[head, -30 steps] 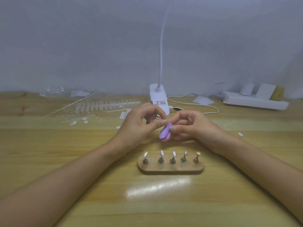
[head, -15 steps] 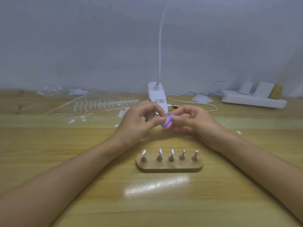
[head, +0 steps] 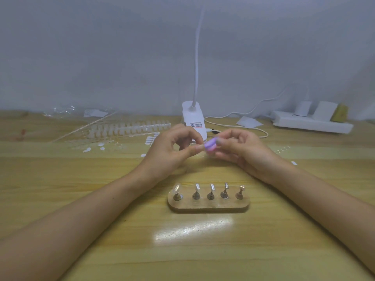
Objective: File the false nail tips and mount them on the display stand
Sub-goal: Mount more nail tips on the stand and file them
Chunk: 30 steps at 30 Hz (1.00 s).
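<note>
My right hand (head: pixel 241 150) grips a small purple nail file (head: pixel 210 146) between thumb and fingers. My left hand (head: pixel 172 151) pinches something tiny at its fingertips, right against the file; the nail tip itself is too small and blurred to make out. Both hands hover above the table, behind the wooden display stand (head: pixel 209 206). The stand carries several metal holders in a row. A clear nail tip (head: pixel 176 188) sits on the leftmost holder.
A white clip lamp (head: pixel 193 120) stands just behind my hands, its cable running right to a white power strip (head: pixel 310 123). Strips of clear nail tips (head: pixel 129 127) and loose white tips lie at the back left with plastic packaging.
Both hands have risen slightly away from the stand toward the lamp. The purple file has shifted in short strokes against my left fingertips.
</note>
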Tool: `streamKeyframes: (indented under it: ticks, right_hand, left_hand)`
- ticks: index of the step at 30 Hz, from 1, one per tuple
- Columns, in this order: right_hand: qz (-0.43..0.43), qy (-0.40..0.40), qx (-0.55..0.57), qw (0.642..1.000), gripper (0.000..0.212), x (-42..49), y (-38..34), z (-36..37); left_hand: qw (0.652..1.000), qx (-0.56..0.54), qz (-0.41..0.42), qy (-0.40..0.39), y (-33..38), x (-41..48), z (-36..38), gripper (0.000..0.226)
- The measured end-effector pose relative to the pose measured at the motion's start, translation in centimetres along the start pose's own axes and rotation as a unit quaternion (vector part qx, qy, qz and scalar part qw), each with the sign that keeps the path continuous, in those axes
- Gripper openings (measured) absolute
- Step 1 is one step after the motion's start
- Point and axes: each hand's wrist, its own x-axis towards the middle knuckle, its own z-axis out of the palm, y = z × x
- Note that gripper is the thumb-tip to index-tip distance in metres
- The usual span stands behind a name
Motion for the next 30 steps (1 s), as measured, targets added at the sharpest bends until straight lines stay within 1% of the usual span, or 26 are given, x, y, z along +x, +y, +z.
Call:
streamKeyframes:
  ticks: [2,3,5,6,9,10,12,13,15,16,18,19,22,23,25,26,28,29,30]
  right_hand:
    - [0.018,-0.058,-0.055,0.997,0.011,-0.08,-0.05,0.31]
    - [0.018,-0.054,-0.056,0.997,0.013,-0.01,0.05,0.33]
    - [0.009,0.014,-0.001,1.0,0.018,0.13,0.05,0.14]
    - [0.007,0.021,0.009,1.0,0.018,0.17,0.06,-0.01]
    - [0.019,-0.054,-0.042,0.997,0.013,0.04,0.12,0.23]
    - [0.013,-0.038,-0.034,0.999,0.013,0.12,0.22,0.25]
    - [0.0,0.022,0.006,1.0,0.021,0.24,0.22,-0.04]
    - [0.001,0.018,0.004,1.0,0.022,0.26,0.21,-0.11]
    - [0.014,-0.044,-0.034,0.998,0.015,0.08,0.13,0.15]
    - [0.013,-0.05,-0.037,0.998,0.015,0.09,0.24,0.21]
    - [0.0,0.001,-0.001,1.0,0.021,0.18,0.23,0.08]
    - [-0.002,0.011,0.007,1.0,0.022,0.21,0.21,-0.1]
    - [0.015,-0.047,-0.034,0.998,0.013,0.05,0.11,0.17]
    - [0.013,-0.038,-0.033,0.999,0.014,0.07,0.17,0.23]
    - [0.002,0.007,-0.005,1.0,0.019,0.14,0.18,0.01]
    - [0.002,0.0,-0.007,1.0,0.019,0.15,0.19,-0.06]
    - [0.012,-0.052,-0.045,0.998,0.015,0.04,0.14,0.13]
    - [0.012,-0.056,-0.05,0.997,0.014,0.07,0.21,0.18]
    - [0.005,-0.034,-0.033,0.999,0.015,0.1,0.25,0.19]
  left_hand:
    - [1.0,0.002,0.0,0.006,0.09,0.03,-0.07,0.004]
    - [1.0,0.006,0.001,0.001,0.15,-0.01,-0.07,0.005]
    - [1.0,0.016,-0.001,-0.016,0.28,-0.08,-0.01,0.006]
    - [1.0,0.018,-0.004,-0.016,0.32,-0.1,-0.01,0.007]
    - [1.0,0.024,-0.002,-0.002,0.39,-0.14,-0.14,0.012]
    - [1.0,0.026,-0.001,-0.009,0.42,-0.15,-0.15,0.012]
    - [1.0,0.023,-0.006,-0.016,0.44,-0.17,-0.09,0.012]
    - [1.0,0.019,-0.01,-0.009,0.43,-0.19,-0.07,0.013]
    - [1.0,0.019,-0.013,0.004,0.38,-0.19,-0.13,0.015]
    - [1.0,0.02,-0.012,0.0,0.36,-0.19,-0.14,0.014]
    - [1.0,0.021,-0.011,-0.011,0.37,-0.16,-0.07,0.012]
    - [1.0,0.02,-0.012,-0.01,0.35,-0.13,-0.04,0.011]
    - [1.0,0.021,-0.014,-0.001,0.32,-0.1,-0.06,0.01]
    - [1.0,0.021,-0.015,-0.004,0.33,-0.12,-0.05,0.01]
    - [1.0,0.018,-0.02,-0.009,0.31,-0.12,-0.03,0.012]
    - [1.0,0.015,-0.021,-0.005,0.3,-0.1,-0.04,0.013]
    - [1.0,0.011,-0.021,0.005,0.32,-0.11,-0.1,0.014]
    - [1.0,0.012,-0.023,0.004,0.34,-0.14,-0.12,0.013]
    - [1.0,0.012,-0.024,-0.001,0.39,-0.18,-0.09,0.012]
